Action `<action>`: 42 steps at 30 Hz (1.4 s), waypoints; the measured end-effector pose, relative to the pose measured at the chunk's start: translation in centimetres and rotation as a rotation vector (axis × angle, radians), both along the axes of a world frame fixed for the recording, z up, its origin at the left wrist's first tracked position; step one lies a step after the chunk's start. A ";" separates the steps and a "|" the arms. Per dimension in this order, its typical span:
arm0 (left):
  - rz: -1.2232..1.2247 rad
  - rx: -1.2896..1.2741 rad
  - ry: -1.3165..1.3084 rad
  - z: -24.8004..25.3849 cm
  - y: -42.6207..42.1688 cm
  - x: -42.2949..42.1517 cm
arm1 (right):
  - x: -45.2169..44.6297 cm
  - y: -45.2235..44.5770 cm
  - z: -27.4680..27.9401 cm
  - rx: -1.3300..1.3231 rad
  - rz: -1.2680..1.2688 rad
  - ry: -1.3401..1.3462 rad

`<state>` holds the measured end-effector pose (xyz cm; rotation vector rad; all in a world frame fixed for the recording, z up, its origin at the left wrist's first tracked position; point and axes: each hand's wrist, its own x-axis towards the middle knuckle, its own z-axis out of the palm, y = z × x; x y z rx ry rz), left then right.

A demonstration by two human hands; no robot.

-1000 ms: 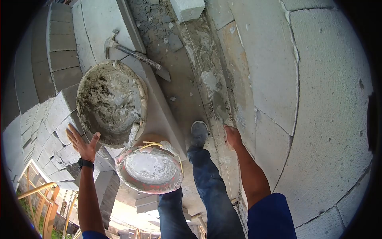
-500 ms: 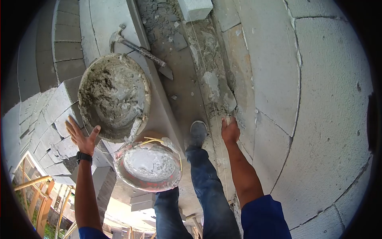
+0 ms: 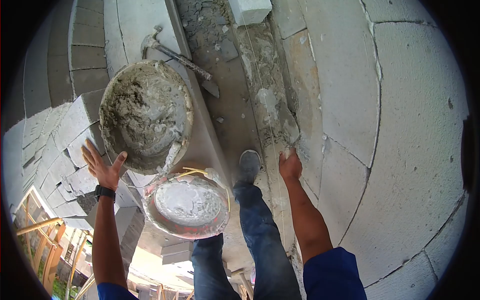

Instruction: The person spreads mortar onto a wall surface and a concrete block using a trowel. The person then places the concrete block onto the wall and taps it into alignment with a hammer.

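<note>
My right hand is closed round the handle of a trowel. Its mortar-smeared blade lies over the strip of wet mortar at the foot of the block wall. My left hand is spread open against the stacked pale blocks, its thumb close to the rim of a round tub of grey mortar. Below that tub stands a reddish bucket with pale, wet contents and a yellow handle.
A claw hammer lies on the block ledge beyond the tub. At the top, a pale block sits on the mortar strip. A thin string runs along the strip. The large block wall stands at right; my shoe is beside the strip.
The trowel blade has shifted slightly over the mortar in my right hand, and its outline is now less plain. My left hand stays spread near the tub. The view has tilted a little.
</note>
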<state>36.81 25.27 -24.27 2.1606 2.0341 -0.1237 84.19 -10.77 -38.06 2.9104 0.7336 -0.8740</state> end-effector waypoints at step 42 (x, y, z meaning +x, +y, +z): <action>-0.073 0.033 0.035 -0.5 0.0 -0.3 | 2.9 2.6 -7.0 0.195 0.108 0.214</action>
